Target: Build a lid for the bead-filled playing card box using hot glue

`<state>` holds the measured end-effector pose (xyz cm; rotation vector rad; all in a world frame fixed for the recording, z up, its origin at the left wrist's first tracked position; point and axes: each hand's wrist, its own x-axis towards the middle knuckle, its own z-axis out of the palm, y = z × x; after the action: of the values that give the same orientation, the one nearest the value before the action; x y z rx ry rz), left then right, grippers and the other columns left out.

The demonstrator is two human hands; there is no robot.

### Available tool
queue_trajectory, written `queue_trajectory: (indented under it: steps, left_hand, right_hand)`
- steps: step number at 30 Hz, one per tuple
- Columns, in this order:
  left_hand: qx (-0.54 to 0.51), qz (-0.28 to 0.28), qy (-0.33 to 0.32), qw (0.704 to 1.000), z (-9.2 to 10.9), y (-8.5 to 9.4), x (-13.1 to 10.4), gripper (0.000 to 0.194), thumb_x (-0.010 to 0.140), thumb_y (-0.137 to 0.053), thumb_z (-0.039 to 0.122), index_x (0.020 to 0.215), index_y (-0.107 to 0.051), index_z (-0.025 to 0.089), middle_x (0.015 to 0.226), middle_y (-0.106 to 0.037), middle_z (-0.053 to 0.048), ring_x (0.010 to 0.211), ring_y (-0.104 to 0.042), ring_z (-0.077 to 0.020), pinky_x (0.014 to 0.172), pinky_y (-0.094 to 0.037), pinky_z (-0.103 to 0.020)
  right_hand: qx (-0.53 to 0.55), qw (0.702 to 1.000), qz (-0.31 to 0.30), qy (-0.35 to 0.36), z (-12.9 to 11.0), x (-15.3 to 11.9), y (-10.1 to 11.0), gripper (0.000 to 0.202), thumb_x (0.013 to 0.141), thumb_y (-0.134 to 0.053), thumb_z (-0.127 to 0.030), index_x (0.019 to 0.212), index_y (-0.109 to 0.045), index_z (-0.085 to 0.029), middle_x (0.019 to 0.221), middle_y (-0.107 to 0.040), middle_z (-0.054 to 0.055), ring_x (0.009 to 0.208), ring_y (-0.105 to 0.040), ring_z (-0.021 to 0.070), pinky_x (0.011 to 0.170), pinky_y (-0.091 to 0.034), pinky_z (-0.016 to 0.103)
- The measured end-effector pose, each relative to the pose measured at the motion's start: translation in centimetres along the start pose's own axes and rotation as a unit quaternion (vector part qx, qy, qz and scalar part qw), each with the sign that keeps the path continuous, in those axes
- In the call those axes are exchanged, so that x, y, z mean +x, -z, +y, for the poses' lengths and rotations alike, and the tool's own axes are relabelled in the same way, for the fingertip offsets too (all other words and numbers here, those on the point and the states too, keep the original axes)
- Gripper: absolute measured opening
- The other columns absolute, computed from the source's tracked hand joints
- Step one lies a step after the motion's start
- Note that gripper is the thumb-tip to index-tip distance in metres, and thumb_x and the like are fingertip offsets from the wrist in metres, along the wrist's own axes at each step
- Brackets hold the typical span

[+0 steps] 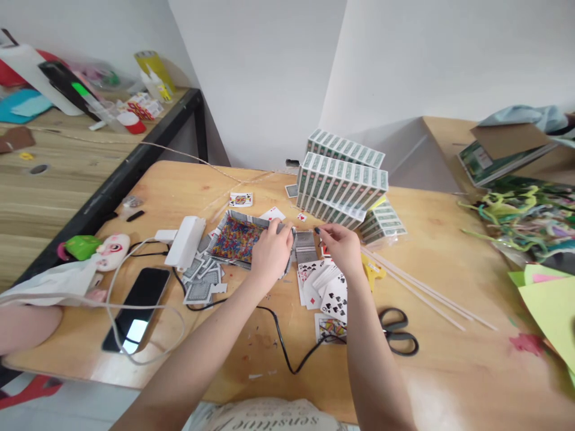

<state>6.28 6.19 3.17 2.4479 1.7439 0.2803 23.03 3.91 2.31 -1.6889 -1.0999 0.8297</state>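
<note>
My left hand (272, 246) grips the right end of a shallow tray made of playing cards (214, 233), its fingers curled over the wall. The tray's floor is patterned in red, blue and yellow. To its right, my right hand (340, 244) has thumb and forefinger pinched together; what they hold, if anything, is too small to make out. Beneath and beside that hand lie loose playing cards (309, 281), some face up. Face-down cards (200, 286) are scattered left of the tray. A yellow glue gun (372, 270) is partly hidden behind my right wrist.
Stacked card boxes (344, 179) stand behind my right hand. Black-handled scissors (398, 332) and thin clear glue sticks (431, 293) lie to the right. A black cable (276, 323) crosses the front. A phone (137, 308) and a white power adapter (185, 241) are on the left.
</note>
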Motion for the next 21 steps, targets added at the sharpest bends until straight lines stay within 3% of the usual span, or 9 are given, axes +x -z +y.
queue_trajectory:
  steps: [3, 9, 13, 18, 21]
  left_hand:
    - [-0.002, 0.000, -0.002, 1.000, 0.0, 0.1, 0.0, 0.039, 0.093, -0.032, 0.031, 0.127, -0.051, 0.030, 0.127, -0.047, -0.006, 0.087, -0.058, -0.0190, 0.070, -0.046, -0.029]
    - [-0.018, -0.018, 0.005, 1.000, 0.1, 0.3, 0.0, 0.039, 0.093, -0.032, 0.031, 0.128, -0.051, 0.029, 0.126, -0.047, -0.008, 0.090, -0.058, -0.0201, 0.070, -0.046, -0.030]
    - [-0.022, -0.019, 0.008, 1.000, 0.1, 0.4, 0.0, 0.040, 0.093, -0.032, 0.031, 0.127, -0.051, 0.029, 0.127, -0.047, -0.008, 0.090, -0.057, -0.0204, 0.070, -0.046, -0.030]
    - [-0.028, -0.028, 0.015, 0.999, 0.2, 0.5, 0.1, 0.039, 0.093, -0.034, 0.032, 0.128, -0.051, 0.030, 0.128, -0.045, -0.008, 0.091, -0.057, -0.0198, 0.072, -0.046, -0.030]
    - [-0.020, -0.026, 0.016, 0.999, 0.2, 0.6, 0.1, 0.039, 0.093, -0.033, 0.032, 0.128, -0.051, 0.030, 0.129, -0.046, -0.007, 0.090, -0.057, -0.0199, 0.071, -0.046, -0.030]
  right_hand:
    - [0.005, 1.000, 0.020, -0.013, -0.4, -0.3, 1.1, 0.027, 0.073, -0.060, -0.043, 0.078, -0.069, -0.017, 0.058, -0.063, 0.002, 0.049, -0.054, 0.0132, 0.050, -0.042, 0.026]
    - [0.036, 0.981, 0.189, -0.019, -0.4, -1.7, 5.8, 0.029, 0.063, -0.070, -0.041, 0.080, -0.070, -0.017, 0.070, -0.064, 0.002, 0.051, -0.049, 0.0100, 0.048, -0.041, 0.024]
    - [0.059, 0.960, 0.272, -0.037, -0.7, -3.4, 8.4, 0.030, 0.059, -0.076, -0.040, 0.078, -0.071, -0.017, 0.058, -0.058, -0.001, 0.046, -0.042, 0.0077, 0.042, -0.033, 0.021]
    - [0.039, 0.947, 0.318, -0.034, -2.5, -6.1, 10.1, 0.034, 0.065, -0.074, -0.044, 0.085, -0.072, -0.017, 0.055, -0.051, -0.003, 0.049, -0.041, 0.0085, 0.044, -0.031, 0.022]
    - [0.039, 0.950, 0.311, -0.008, -3.8, -7.3, 10.3, 0.028, 0.072, -0.069, -0.043, 0.084, -0.072, -0.018, 0.055, -0.049, -0.003, 0.050, -0.041, 0.0086, 0.046, -0.029, 0.022]
